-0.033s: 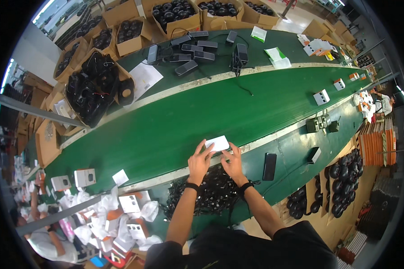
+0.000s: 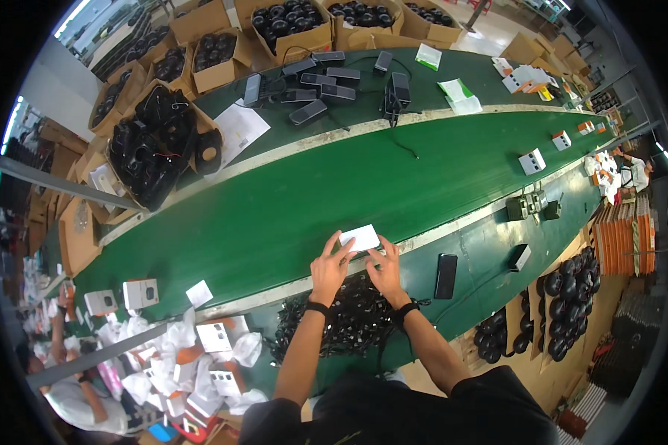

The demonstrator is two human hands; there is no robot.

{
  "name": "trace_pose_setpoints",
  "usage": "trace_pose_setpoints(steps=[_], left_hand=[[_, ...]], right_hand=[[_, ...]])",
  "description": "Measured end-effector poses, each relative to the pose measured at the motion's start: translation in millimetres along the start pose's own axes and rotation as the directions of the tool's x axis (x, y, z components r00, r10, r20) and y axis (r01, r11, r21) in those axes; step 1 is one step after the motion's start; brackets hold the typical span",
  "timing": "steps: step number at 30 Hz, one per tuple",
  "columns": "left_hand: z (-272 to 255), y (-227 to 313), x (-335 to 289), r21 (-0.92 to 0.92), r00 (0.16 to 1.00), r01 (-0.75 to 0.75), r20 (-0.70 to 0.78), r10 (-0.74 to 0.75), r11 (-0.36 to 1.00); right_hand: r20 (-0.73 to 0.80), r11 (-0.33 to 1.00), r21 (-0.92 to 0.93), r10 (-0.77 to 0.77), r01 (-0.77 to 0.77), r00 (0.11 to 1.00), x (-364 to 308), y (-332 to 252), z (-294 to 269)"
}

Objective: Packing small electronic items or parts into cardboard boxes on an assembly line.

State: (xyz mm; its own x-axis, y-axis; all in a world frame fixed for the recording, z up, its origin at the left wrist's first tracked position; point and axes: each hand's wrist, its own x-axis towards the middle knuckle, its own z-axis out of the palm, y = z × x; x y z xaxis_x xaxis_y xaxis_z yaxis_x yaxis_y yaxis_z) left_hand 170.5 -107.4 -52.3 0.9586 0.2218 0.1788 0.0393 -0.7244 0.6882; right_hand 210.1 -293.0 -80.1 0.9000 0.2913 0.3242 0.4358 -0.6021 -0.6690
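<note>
We hold a small white card (image 2: 361,237) over the green belt (image 2: 274,215).
Our left hand (image 2: 329,268) and right hand (image 2: 385,268) grip its edges with closed fingers; black cables (image 2: 349,319) lie just below, a black phone (image 2: 445,276) beside.

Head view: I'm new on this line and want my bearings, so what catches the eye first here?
The long green conveyor belt sweeps across the middle. At its near edge, the left hand and right hand meet on a small flat white box, just above a heap of black cables. Open cardboard cartons of round black parts crowd the far left side.
</note>
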Motion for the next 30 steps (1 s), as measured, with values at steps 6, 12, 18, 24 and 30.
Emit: trace_pose_setpoints(steps=[6,12,18,24,30], left_hand=[[13.2,-7.9,-0.5,0.137,0.989,-0.15,0.013,0.149,0.979],[16.7,-17.8,-4.2,0.151,0.982,-0.187,0.045,0.182,0.971],[23.5,-10.3,0.4,0.126,0.975,-0.22,0.069,0.213,0.967],[35.7,-5.7,2.2,0.134,0.974,-0.217,0.096,0.206,0.967],[37.2,-12.1,-0.7,0.146,0.968,-0.185,0.197,0.154,0.972]], right_hand=[[-0.01,0.987,0.158,0.021,-0.019,1.0,-10.7,31.6,-2.5],[0.149,0.943,0.255,0.179,-0.213,0.972,31.9,10.4,-34.7],[0.29,0.918,-0.053,-0.361,0.392,0.886,52.8,44.6,-66.2],[0.308,0.855,-0.293,-0.339,0.427,0.889,36.0,53.1,-57.0],[0.283,0.902,-0.289,-0.238,0.32,0.929,30.0,22.7,-54.9]])
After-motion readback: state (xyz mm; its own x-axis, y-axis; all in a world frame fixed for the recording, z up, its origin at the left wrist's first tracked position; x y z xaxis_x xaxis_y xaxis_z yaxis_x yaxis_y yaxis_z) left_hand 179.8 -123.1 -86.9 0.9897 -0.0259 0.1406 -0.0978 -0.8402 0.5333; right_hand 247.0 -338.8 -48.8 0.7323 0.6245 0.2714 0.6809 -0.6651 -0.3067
